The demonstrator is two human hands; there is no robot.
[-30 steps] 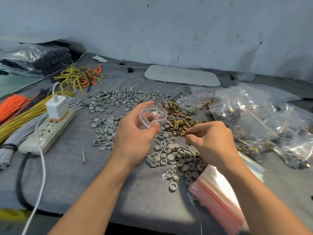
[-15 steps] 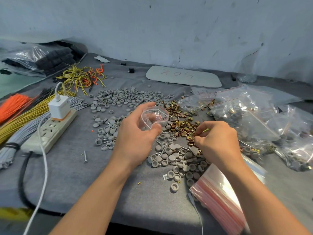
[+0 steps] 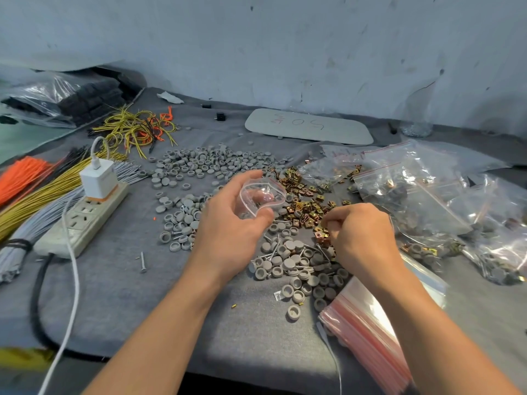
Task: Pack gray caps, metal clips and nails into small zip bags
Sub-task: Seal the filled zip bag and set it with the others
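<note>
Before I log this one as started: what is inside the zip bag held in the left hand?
Through the clear zip bag only fingers of the left hand show; no parts are visible inside. Its lower edge is hidden behind the thumb.

Left hand [image 3: 231, 223] holds a small clear zip bag [image 3: 261, 196] with its mouth spread open, up over the gray caps [image 3: 199, 163]. Right hand [image 3: 362, 238] sits fingers-down in the metal clips [image 3: 305, 203], pinching a few. Nails [image 3: 271, 252] lie among the caps nearby, and a stack of empty zip bags [image 3: 370, 332] rests under the right forearm.
</note>
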